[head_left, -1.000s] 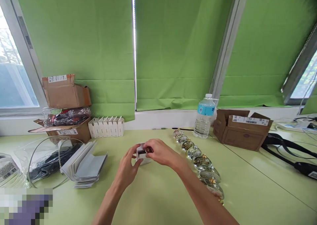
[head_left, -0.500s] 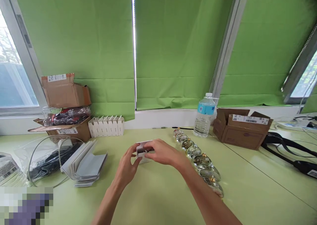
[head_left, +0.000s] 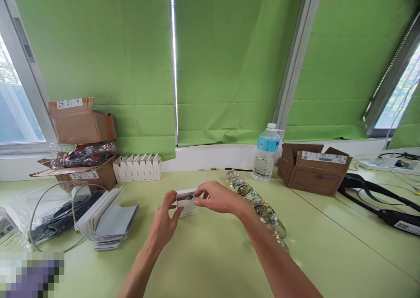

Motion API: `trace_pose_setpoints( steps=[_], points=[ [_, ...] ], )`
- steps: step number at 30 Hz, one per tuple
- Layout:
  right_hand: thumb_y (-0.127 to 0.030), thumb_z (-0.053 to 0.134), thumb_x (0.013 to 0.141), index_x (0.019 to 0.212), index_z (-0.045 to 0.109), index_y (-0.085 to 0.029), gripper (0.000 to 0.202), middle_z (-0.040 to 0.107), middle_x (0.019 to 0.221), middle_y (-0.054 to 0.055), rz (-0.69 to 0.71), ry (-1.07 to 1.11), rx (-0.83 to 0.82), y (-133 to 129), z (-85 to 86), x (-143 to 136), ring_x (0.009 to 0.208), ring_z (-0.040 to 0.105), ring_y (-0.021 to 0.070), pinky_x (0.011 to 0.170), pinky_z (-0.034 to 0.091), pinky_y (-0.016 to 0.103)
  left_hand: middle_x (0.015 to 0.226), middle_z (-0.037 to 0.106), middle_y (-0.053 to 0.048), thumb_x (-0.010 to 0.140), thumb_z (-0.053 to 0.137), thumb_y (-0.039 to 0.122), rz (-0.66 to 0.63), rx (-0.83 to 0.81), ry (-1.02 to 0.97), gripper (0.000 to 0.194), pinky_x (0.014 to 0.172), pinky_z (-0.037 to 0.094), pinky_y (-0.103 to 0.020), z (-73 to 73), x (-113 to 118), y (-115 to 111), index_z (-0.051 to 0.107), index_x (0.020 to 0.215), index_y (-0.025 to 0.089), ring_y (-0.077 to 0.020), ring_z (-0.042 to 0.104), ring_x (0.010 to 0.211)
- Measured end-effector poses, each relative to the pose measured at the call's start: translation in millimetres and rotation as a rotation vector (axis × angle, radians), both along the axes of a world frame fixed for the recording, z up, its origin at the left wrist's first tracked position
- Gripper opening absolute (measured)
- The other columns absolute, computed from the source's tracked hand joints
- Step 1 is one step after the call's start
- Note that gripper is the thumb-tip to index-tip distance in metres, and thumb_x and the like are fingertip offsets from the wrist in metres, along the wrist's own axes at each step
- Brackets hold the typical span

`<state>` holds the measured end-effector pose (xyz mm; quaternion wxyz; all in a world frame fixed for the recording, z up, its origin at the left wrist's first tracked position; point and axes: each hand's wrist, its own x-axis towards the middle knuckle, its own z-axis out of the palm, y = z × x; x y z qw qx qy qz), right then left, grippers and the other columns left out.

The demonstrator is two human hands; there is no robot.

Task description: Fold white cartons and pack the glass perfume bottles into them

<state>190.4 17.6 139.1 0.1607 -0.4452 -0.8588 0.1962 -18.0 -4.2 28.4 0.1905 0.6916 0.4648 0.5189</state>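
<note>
A small white box (head_left: 187,210) stands on the green table in front of me, its top open and its inside dark. My left hand (head_left: 168,217) grips the box's left side between thumb and fingers. At the right side, my right hand (head_left: 215,197) pinches the rim near the top corner. What lies inside the box is too small to make out. To the right runs a line of shiny glass-like ornaments (head_left: 253,197) with gold tops, partly covered by my right forearm.
A row of white boxes (head_left: 138,168) stands at the back left. Nearer lie folded white cartons (head_left: 111,221) and a bagged black cable (head_left: 65,217). A water bottle (head_left: 265,156), an open cardboard box (head_left: 315,171) and a black strap (head_left: 377,201) are at the right. Stacked cardboard boxes (head_left: 82,125) stand far left.
The view has shifted slightly to the right. My right hand's fingers have drawn back from over the opening to the right rim, so more of the white box shows. My left hand keeps its hold.
</note>
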Motion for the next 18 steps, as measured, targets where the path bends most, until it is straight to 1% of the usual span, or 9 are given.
trace_pose_setpoints(
  steps=[2, 5, 8, 11, 14, 16, 18],
  points=[
    [-0.037, 0.060, 0.079, 0.098, 0.072, -0.022, 0.027, 0.071, 0.086, 0.003, 0.041, -0.007, 0.008, 0, -1.8, -3, 0.067, 0.058, 0.0148, 0.057, 0.038, 0.023, 0.124, 0.062, -0.006, 0.089, 0.052, 0.030, -0.011, 0.011, 0.015, 0.038, 0.087, 0.055, -0.038, -1.0, -1, 1, 0.042, 0.126, 0.028, -0.0200, 0.066, 0.101],
    [-0.038, 0.060, 0.080, 0.098, 0.072, -0.021, 0.027, 0.071, 0.089, 0.003, 0.114, -0.041, -0.026, 0, -5.1, -7, 0.070, 0.058, 0.0155, 0.057, 0.038, 0.023, 0.129, 0.059, -0.006, 0.090, 0.050, 0.030, -0.011, 0.030, 0.059, 0.037, 0.088, 0.055, -0.038, -3.2, -1, 3, 0.050, 0.127, 0.029, -0.0214, 0.064, 0.107],
    [-0.036, 0.058, 0.081, 0.100, 0.071, -0.020, 0.027, 0.071, 0.086, 0.003, 0.103, -0.073, -0.021, 0, -8.2, -11, 0.069, 0.059, 0.0158, 0.056, 0.037, 0.023, 0.132, 0.058, -0.006, 0.090, 0.051, 0.031, 0.005, 0.053, 0.095, 0.034, 0.094, 0.052, -0.039, -3.9, -2, 3, 0.060, 0.122, 0.028, -0.0242, 0.057, 0.119],
    [-0.031, 0.055, 0.084, 0.098, 0.071, -0.021, 0.024, 0.071, 0.085, 0.003, 0.063, -0.077, 0.015, 0, -8.2, -14, 0.068, 0.060, 0.0150, 0.056, 0.037, 0.023, 0.130, 0.060, -0.006, 0.090, 0.051, 0.034, 0.011, 0.033, 0.058, 0.031, 0.098, 0.048, -0.039, -0.6, 0, 2, 0.065, 0.117, 0.028, -0.0242, 0.056, 0.120],
    [-0.026, 0.050, 0.087, 0.094, 0.070, -0.020, 0.023, 0.071, 0.088, 0.004, -0.019, -0.084, 0.081, 0, -7.1, -16, 0.072, 0.062, 0.0160, 0.059, 0.038, 0.024, 0.126, 0.063, -0.005, 0.091, 0.049, 0.038, -0.034, -0.005, -0.042, 0.030, 0.096, 0.049, -0.036, 4.5, 3, 1, 0.068, 0.112, 0.026, -0.0235, 0.057, 0.118],
    [-0.023, 0.048, 0.088, 0.089, 0.069, -0.019, 0.021, 0.071, 0.089, 0.007, -0.104, -0.107, 0.143, 1, -8.3, -18, 0.079, 0.063, 0.0194, 0.065, 0.039, 0.026, 0.119, 0.066, -0.006, 0.091, 0.048, 0.041, -0.054, -0.042, -0.116, 0.031, 0.092, 0.050, -0.035, 6.1, 5, 0, 0.068, 0.108, 0.024, -0.0234, 0.060, 0.113],
    [-0.020, 0.049, 0.087, 0.089, 0.067, -0.017, 0.018, 0.070, 0.094, 0.012, -0.196, -0.134, 0.203, 2, -11.8, -22, 0.089, 0.063, 0.0248, 0.071, 0.039, 0.030, 0.114, 0.069, -0.007, 0.090, 0.050, 0.044, -0.038, -0.081, -0.185, 0.031, 0.087, 0.051, -0.034, 5.2, 8, 1, 0.065, 0.106, 0.021, -0.0227, 0.064, 0.105]
  ],
)
